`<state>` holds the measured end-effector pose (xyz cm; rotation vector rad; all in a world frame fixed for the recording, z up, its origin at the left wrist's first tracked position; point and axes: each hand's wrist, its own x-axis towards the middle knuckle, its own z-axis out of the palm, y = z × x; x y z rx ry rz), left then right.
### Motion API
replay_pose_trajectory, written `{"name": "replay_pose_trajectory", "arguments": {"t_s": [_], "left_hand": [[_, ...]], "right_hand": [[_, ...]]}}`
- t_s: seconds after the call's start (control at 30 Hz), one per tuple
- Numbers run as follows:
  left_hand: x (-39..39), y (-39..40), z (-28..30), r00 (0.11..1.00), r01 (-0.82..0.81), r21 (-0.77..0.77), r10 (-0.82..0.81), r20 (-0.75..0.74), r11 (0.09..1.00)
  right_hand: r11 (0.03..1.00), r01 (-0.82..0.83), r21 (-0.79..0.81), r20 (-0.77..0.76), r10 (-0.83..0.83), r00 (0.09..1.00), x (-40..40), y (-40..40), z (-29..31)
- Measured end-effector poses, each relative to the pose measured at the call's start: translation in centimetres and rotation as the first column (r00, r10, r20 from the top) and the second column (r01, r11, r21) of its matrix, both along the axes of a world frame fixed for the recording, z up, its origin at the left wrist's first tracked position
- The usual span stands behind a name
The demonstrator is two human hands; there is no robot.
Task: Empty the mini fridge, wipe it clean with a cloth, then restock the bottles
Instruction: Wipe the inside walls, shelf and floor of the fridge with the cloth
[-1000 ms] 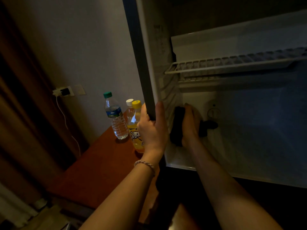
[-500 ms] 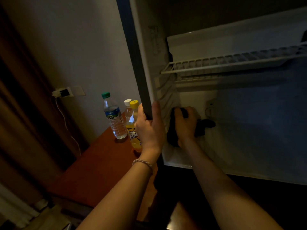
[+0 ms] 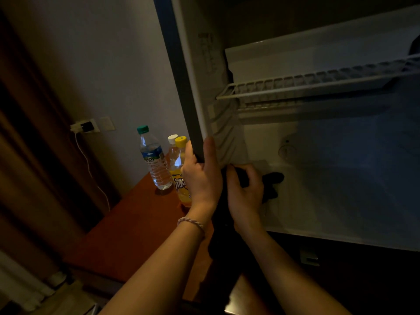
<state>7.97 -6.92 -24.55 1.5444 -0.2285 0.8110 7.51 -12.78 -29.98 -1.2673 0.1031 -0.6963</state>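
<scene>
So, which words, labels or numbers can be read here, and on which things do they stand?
None reads clearly.
Blue label on the clear green-capped water bottle: white characters, blurred.
Yellow-capped orange drink bottle: large white characters, partly hidden, unreadable.
Embossed marks on the white fridge wall: too faint.

Both forearms are bare from the lower edge of the picture up to the wrists; no sleeve shows on either one. The left hand has a thin bracelet around its wrist, a pale braided or twisted cord with light and slightly darker strands, though the dim light makes its exact make hard to tell. The right hand and its wrist carry nothing. No rings or gloves show on the fingers of either hand. The nails that show look short and unpainted.
</scene>
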Motion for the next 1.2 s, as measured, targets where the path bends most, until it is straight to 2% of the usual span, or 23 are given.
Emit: {"name": "replay_pose_trajectory", "arguments": {"t_s": [0.27,0.53,0.77,1.1,1.2], "left_hand": [[0.0,-0.1,-0.1,1.000,0.006,-0.027,-0.006,-0.002,1.000],[-0.1,-0.1,0.2,0.999,0.034,-0.008,-0.034,-0.012,0.999],[0.6,0.0,-0.4,1.000,0.012,-0.003,-0.012,0.007,1.000],[0.0,0.0,0.0,1.000,-0.012,0.017,0.012,-0.001,1.000],[-0.3,-0.1,0.3,1.000,-0.011,0.015,0.011,0.001,1.000]], "right_hand": [[1.000,0.017,-0.021,0.005,-0.017,1.000,2.3,-1.0,0.3],[0.999,0.023,0.026,-0.004,-0.023,1.000,6.8,-3.1,1.6],[0.998,0.055,0.013,-0.057,-0.054,0.997,9.7,-4.0,1.5],[0.998,0.060,-0.007,-0.029,-0.060,0.998,6.9,-3.0,1.4],[0.992,0.087,-0.089,0.013,-0.086,0.996,4.2,-2.2,1.6]]}}
